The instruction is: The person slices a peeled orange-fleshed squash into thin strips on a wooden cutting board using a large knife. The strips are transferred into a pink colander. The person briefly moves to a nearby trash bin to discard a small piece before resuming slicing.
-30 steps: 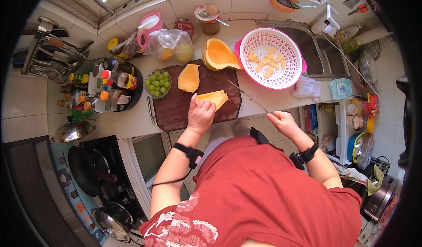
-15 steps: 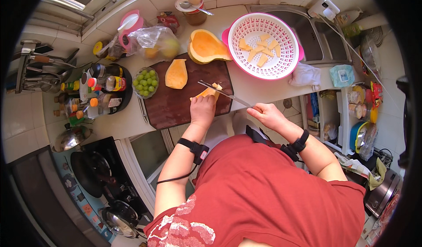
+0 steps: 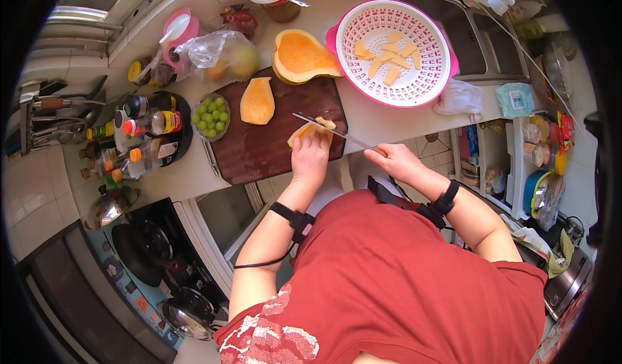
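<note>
On the dark red-brown cutting board (image 3: 243,153), my left hand (image 3: 310,162) presses down on a piece of orange pumpkin (image 3: 302,132), its fingers curled over the near side. My right hand (image 3: 396,163) is wrapped round the handle of a knife (image 3: 348,137). The blade slants leftward across the far side of that piece, and a small cut end (image 3: 326,123) lies at the blade. Farther left on the board is a bigger peeled pumpkin piece (image 3: 257,101). A hollowed pumpkin half (image 3: 303,51) lies cut side up at the board's far edge.
A white-and-pink colander (image 3: 360,30) holding several pumpkin slices (image 3: 392,74) stands right of the board, before the sink (image 3: 495,43). Green grapes (image 3: 210,116) in a clear bowl sit at the left, beside bottles (image 3: 155,123). A plastic bag of fruit (image 3: 223,56) lies behind.
The view has shifted slightly. My left hand has turned more upright over the pumpkin piece and lies nearer the blade. The knife stays in my right hand, across the piece.
</note>
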{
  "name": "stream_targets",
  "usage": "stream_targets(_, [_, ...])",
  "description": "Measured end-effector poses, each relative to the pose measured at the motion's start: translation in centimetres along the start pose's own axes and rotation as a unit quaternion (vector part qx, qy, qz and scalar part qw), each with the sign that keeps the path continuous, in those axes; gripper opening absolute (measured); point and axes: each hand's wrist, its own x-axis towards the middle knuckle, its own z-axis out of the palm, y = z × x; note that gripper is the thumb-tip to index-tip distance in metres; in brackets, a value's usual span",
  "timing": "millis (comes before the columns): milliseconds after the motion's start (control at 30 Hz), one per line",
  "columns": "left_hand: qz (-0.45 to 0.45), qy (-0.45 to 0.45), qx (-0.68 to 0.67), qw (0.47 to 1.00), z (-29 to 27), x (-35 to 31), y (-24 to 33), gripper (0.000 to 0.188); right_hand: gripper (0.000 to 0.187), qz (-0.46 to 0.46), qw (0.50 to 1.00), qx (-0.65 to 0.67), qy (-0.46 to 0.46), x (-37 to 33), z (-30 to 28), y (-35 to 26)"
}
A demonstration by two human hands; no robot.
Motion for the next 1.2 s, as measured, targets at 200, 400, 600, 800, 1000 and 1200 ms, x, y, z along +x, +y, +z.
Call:
stream_targets(200, [-0.046,0.063,-0.192,0.978,-1.3,-3.6,-4.1,0.054,0.057,0.030,0.999,0.023,-0.037,0.5,-0.2,0.5])
stream_targets(400, [-0.059,0.033,-0.323,0.944,0.5,-3.9,-5.1,0.037,0.055,0.016,0.998,-0.031,-0.044,1.0,-0.6,-0.2])
stream_targets(600, [-0.034,0.176,-0.190,0.965,0.3,-3.7,-4.1,0.027,0.047,-0.050,0.999,0.000,0.004,0.9,-0.7,-1.6])
stream_targets(800, [-0.085,0.210,-0.156,0.961,2.3,0.0,-2.5,0.023,0.050,-0.024,0.999,0.026,-0.016,0.0,-2.0,-2.5])
stream_targets(1000, [-0.114,0.182,-0.164,0.963,3.8,0.4,-1.0,0.029,0.051,-0.003,1.000,0.015,-0.023,-2.2,-2.1,-2.9])
stream_targets(1200, [-0.105,0.217,-0.179,0.954,4.0,-0.8,-1.5,0.037,0.053,0.043,0.996,-0.048,-0.062,-3.5,-2.1,-3.9])
